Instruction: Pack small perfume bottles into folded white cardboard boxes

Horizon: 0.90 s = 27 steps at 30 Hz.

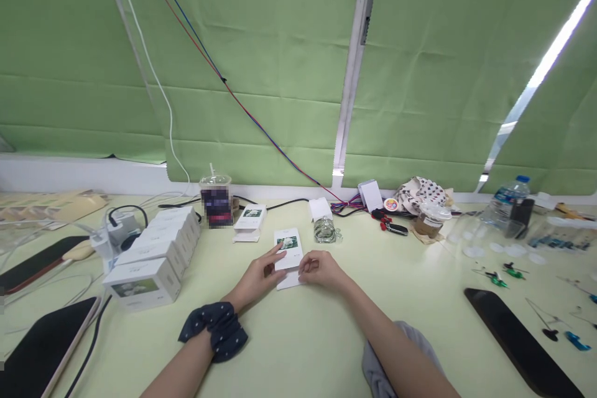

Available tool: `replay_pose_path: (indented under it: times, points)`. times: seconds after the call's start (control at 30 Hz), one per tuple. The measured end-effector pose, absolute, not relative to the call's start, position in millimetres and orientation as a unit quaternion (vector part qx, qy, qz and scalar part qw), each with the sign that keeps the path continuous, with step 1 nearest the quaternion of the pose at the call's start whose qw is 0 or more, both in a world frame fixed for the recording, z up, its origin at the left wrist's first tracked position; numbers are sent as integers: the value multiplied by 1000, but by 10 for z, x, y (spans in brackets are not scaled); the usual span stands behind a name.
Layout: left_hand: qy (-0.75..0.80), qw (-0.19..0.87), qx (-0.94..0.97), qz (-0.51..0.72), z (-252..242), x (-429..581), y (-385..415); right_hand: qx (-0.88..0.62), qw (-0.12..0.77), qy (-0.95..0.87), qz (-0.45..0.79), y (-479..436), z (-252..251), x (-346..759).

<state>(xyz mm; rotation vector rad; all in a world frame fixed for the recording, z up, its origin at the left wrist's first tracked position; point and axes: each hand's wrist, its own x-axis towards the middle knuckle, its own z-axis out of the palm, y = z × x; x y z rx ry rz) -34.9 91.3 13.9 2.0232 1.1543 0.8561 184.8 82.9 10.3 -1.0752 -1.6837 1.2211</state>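
A person sat at a pale worktop (298,348), both hands low over a white box (291,256) with a flower picture. The box lay in front of the person, between the hands, its flap (289,281) open at the near end. Left hand (261,273) held the box by its left edge, fingers on the printed face, thumb near the flap. Right hand (321,268) was curled narrow at the lower right corner; whether it pinched the flap could not be told. Beyond: a second box (252,219) and a clear coiled item (324,231). Far left: a row of white boxes (144,280).
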Motion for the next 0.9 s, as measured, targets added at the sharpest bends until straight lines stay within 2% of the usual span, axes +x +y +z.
replay_pose_path:
  times: [0.3,0.73,0.9]
  points:
    - [442,320,766,340,170,-347,890,-425,364,-663,497,784,158,1876]
    - [386,342,801,305,132,-414,943,-450,476,-593,469,906,40,1831]
    - [378,358,795,310,146,-435,946,-486,499,-586,415,929,-3,1823]
